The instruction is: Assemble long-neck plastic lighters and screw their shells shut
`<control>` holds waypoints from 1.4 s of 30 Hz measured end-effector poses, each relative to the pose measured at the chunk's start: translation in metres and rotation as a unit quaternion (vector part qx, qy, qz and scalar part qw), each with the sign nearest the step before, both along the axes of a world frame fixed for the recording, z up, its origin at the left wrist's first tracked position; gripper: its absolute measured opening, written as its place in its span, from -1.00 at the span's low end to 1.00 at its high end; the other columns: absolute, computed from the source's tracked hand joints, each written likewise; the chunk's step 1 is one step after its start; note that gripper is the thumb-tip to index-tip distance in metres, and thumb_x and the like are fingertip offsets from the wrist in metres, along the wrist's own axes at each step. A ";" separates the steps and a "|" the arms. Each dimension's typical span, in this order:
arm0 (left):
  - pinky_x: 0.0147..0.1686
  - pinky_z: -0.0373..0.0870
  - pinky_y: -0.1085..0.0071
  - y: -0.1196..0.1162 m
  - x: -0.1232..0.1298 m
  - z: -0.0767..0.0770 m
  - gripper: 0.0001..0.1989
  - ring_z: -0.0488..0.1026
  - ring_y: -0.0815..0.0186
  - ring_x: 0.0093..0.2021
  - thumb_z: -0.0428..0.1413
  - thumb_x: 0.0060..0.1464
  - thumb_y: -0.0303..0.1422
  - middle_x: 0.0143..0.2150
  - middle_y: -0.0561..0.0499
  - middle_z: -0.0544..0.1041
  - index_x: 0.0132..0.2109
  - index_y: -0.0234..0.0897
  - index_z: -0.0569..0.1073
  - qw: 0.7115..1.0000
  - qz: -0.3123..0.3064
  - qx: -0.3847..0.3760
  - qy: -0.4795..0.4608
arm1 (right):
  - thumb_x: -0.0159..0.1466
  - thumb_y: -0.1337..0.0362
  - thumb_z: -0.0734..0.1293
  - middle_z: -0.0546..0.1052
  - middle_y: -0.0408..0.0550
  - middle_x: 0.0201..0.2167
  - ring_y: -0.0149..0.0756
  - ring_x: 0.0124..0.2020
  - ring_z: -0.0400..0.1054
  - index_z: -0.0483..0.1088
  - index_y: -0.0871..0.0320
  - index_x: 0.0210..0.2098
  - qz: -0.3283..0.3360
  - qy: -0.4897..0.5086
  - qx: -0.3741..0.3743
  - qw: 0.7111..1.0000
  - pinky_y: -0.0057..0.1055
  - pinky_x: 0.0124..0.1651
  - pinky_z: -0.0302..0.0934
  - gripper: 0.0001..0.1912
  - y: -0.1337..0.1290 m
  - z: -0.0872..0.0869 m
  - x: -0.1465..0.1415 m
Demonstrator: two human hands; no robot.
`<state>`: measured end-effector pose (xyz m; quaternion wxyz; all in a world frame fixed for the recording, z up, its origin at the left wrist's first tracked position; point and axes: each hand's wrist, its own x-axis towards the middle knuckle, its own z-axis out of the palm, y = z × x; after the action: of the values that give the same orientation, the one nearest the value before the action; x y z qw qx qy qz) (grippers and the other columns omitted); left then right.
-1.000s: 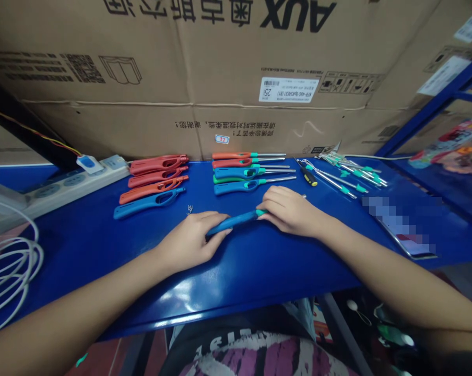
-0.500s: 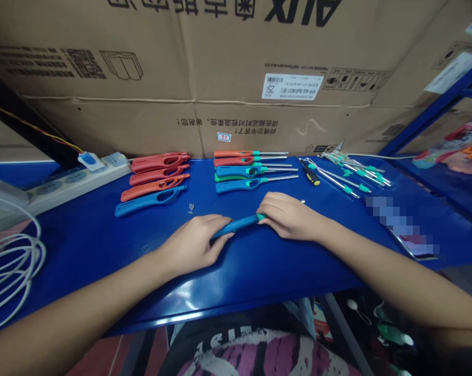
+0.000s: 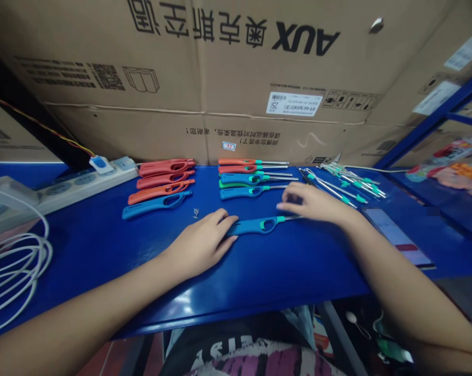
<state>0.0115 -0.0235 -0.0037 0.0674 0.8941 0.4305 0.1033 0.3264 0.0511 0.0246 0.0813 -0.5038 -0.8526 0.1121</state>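
Observation:
My left hand (image 3: 204,241) grips the handle end of a blue lighter (image 3: 247,226) between thumb and fingers. This lighter has a green trigger and a metal rod pointing right, and lies low over the blue table (image 3: 236,282). My right hand (image 3: 310,202) is raised just above the rod, fingers curled and apart, with nothing visible in them. Behind, several lighters with rods, such as a blue one (image 3: 239,193), lie in a stack. To the left are several red, orange and blue handles (image 3: 155,205) without rods. Small screws (image 3: 196,213) lie near my left hand.
Metal rods with green parts (image 3: 355,183) are piled at the right back, beside a screwdriver (image 3: 308,177). A phone (image 3: 400,240) lies at the right. On the left are a power strip (image 3: 73,183) and coiled white cable (image 3: 19,266). A cardboard box (image 3: 236,78) stands behind.
My right hand has let go of the blue lighter and moved right and up. The lighter has turned to show its trigger side. The camera view has shifted slightly.

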 end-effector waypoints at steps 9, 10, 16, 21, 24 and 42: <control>0.10 0.47 0.16 -0.005 0.001 -0.006 -0.64 0.44 0.12 0.05 0.01 0.35 -0.37 0.07 -0.16 0.42 0.24 -0.35 0.35 0.995 -0.023 -0.034 -0.090 | 0.29 0.15 0.31 0.57 0.26 -0.06 0.07 -0.09 0.49 0.26 0.26 0.26 -0.335 -0.110 0.002 0.936 -0.21 -0.12 0.30 -0.40 0.035 -0.005 0.031; 0.11 0.46 0.16 -0.006 0.001 -0.006 -0.64 0.42 0.11 0.06 0.01 0.35 -0.37 0.06 -0.16 0.42 0.23 -0.35 0.36 0.995 -0.028 -0.032 -0.088 | 0.28 0.17 0.30 0.59 0.22 -0.10 0.06 -0.12 0.50 0.30 0.23 0.23 -0.336 -0.092 0.035 0.937 -0.21 -0.14 0.30 -0.45 0.035 -0.002 0.029; 0.06 0.48 0.13 -0.011 0.004 -0.003 -0.63 0.41 0.09 0.03 0.00 0.37 -0.35 0.04 -0.17 0.42 0.25 -0.35 0.37 0.996 -0.059 -0.024 -0.059 | 0.24 0.18 0.33 0.51 -0.09 -0.45 -0.27 -0.45 0.38 0.49 0.12 -0.29 -0.213 0.236 0.341 0.885 -0.34 -0.31 0.27 -0.84 0.014 0.038 -0.018; -0.03 0.50 0.14 -0.013 0.006 -0.001 -0.62 0.42 0.09 -0.04 0.02 0.36 -0.33 -0.01 -0.17 0.43 0.24 -0.36 0.39 0.997 -0.061 -0.015 -0.038 | 0.35 -0.01 0.32 0.40 -0.18 -0.52 -0.40 -0.54 0.28 0.43 0.12 -0.27 -0.048 0.431 0.144 0.889 -0.43 -0.46 0.19 -0.69 -0.014 0.038 -0.086; -0.04 0.50 0.15 -0.015 0.006 0.000 -0.63 0.43 0.09 -0.05 0.01 0.37 -0.32 -0.03 -0.16 0.44 0.23 -0.34 0.40 0.997 -0.065 -0.007 -0.031 | 0.37 -0.05 0.29 0.37 -0.23 -0.55 -0.43 -0.59 0.26 0.40 0.09 -0.14 0.015 0.446 -0.023 0.895 -0.46 -0.53 0.14 -0.67 -0.024 0.020 -0.116; -0.05 0.48 0.16 -0.016 0.005 -0.002 -0.65 0.43 0.10 -0.05 0.04 0.35 -0.30 -0.04 -0.15 0.45 0.21 -0.29 0.40 0.997 -0.069 0.018 -0.019 | 0.36 -0.07 0.30 0.41 -0.20 -0.38 -0.50 -0.57 0.23 0.37 0.09 -0.08 0.039 0.462 -0.110 0.879 -0.47 -0.47 0.17 -0.63 -0.029 -0.018 -0.135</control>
<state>0.0167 -0.0392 -0.0056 0.0663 0.9207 0.3644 0.1228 0.1919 0.0225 0.0063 0.4058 -0.3668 -0.7191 0.4286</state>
